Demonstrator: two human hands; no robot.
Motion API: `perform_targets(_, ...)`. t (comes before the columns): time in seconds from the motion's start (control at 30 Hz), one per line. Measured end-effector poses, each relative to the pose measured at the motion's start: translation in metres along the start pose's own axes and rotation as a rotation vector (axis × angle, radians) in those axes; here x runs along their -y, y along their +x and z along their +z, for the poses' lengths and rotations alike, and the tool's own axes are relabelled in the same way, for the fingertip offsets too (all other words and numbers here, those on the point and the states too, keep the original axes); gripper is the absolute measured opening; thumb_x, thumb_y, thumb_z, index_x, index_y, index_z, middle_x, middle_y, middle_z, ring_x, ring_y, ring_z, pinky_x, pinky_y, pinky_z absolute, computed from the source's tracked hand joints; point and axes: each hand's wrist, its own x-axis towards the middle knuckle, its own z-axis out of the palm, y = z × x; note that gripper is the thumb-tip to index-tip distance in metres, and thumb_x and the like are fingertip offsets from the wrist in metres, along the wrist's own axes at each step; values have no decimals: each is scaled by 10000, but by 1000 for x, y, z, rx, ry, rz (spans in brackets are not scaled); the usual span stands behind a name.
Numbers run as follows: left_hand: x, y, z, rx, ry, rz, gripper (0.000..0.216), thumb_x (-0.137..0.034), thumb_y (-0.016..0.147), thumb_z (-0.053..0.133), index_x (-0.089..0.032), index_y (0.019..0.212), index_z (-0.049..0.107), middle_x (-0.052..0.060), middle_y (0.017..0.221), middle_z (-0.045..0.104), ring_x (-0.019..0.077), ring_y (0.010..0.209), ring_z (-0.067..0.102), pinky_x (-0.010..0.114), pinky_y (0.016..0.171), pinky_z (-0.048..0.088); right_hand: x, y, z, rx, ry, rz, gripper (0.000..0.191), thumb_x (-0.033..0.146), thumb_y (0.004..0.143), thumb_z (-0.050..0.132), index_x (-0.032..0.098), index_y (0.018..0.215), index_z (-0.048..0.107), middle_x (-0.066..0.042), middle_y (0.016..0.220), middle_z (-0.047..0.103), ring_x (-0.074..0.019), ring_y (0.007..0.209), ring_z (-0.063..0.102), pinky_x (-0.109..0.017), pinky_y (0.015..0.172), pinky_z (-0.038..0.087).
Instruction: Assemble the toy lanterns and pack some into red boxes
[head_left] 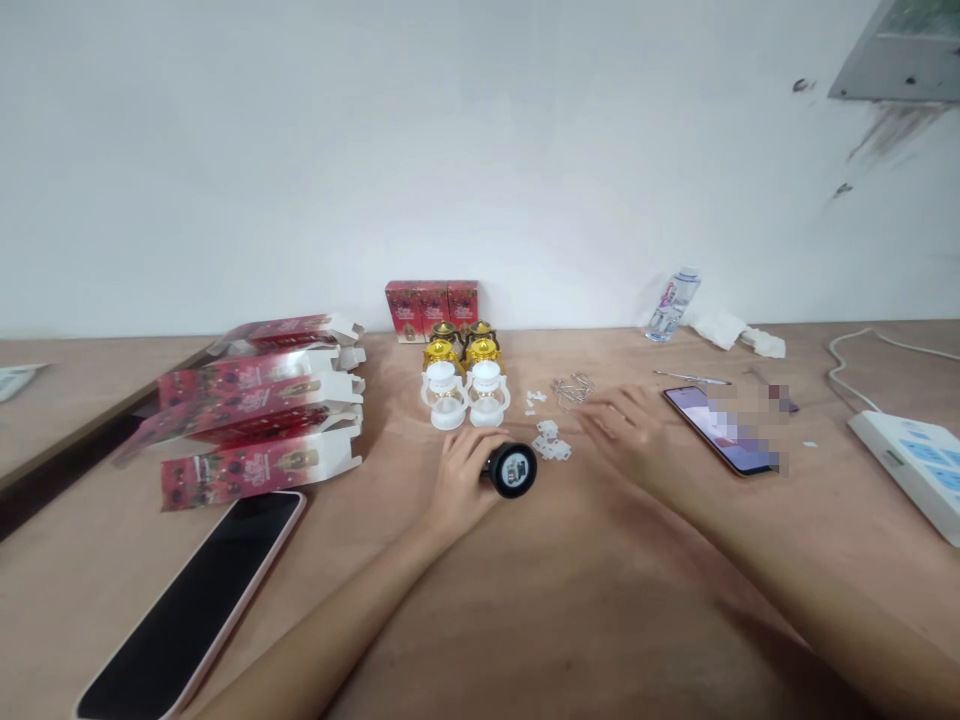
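My left hand (459, 478) is closed round a small black round lantern part (513, 469), its open end turned toward me. My right hand (624, 428) reaches forward, blurred by motion, fingers over a scatter of small white plastic pieces (551, 443) and near a pile of thin metal wire hooks (573, 388). Just beyond my left hand stand two white mini lanterns (465, 394), with gold ones (461, 350) behind them.
Flat red printed cartons (259, 415) are stacked at the left, three upright red boxes (432, 307) at the wall. A dark phone (196, 600) lies near left, another phone (721, 430) at right, with tweezers (690, 378), a water bottle (673, 304), tissue and a white power strip (911, 468).
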Motion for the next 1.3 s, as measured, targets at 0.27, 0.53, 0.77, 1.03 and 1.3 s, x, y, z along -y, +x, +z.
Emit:
perform_targets(0.27, -4, 3, -3, 5, 5, -10, 216, -192, 762, 596, -213, 976, 568, 56, 1019, 668, 214, 970, 597, 336, 811, 379, -57, -32, 22, 672, -367, 133, 184, 200, 878, 510, 169, 832, 686, -100, 886, 681, -237, 866, 510, -340, 698, 261)
perform_targets(0.53, -3, 3, -2, 0, 1, -1, 203, -187, 772, 594, -208, 973, 577, 54, 1020, 666, 209, 964, 597, 330, 811, 375, -53, -23, 28, 711, -423, 14, 175, 67, 812, 524, 124, 758, 681, -129, 822, 679, -254, 842, 519, -344, 669, 253)
perform_targets(0.77, -1, 1, -1, -4, -3, 2, 211, -190, 778, 601, -207, 987, 574, 51, 1022, 664, 204, 968, 594, 328, 820, 370, -45, -22, 34, 495, -324, -34, 227, 97, 863, 485, 137, 715, 653, -101, 752, 662, -220, 767, 535, -331, 675, 301)
perform_targets(1.03, -1, 0, 0, 1, 8, 7, 222, -225, 787, 606, -205, 1004, 565, 55, 1025, 663, 207, 970, 590, 338, 834, 376, 42, 2, -3, 40, 252, -146, 122, 154, 875, 532, 196, 930, 633, -34, 801, 664, -145, 725, 539, -301, 673, 377)
perform_targets(1.3, 2, -1, 0, 2, -6, 17, 228, -220, 791, 594, -205, 1016, 560, 56, 1024, 657, 211, 984, 584, 340, 825, 380, 57, 9, 6, 74, 196, -250, 101, 124, 860, 549, 182, 850, 631, -29, 774, 667, -158, 753, 520, -300, 666, 363)
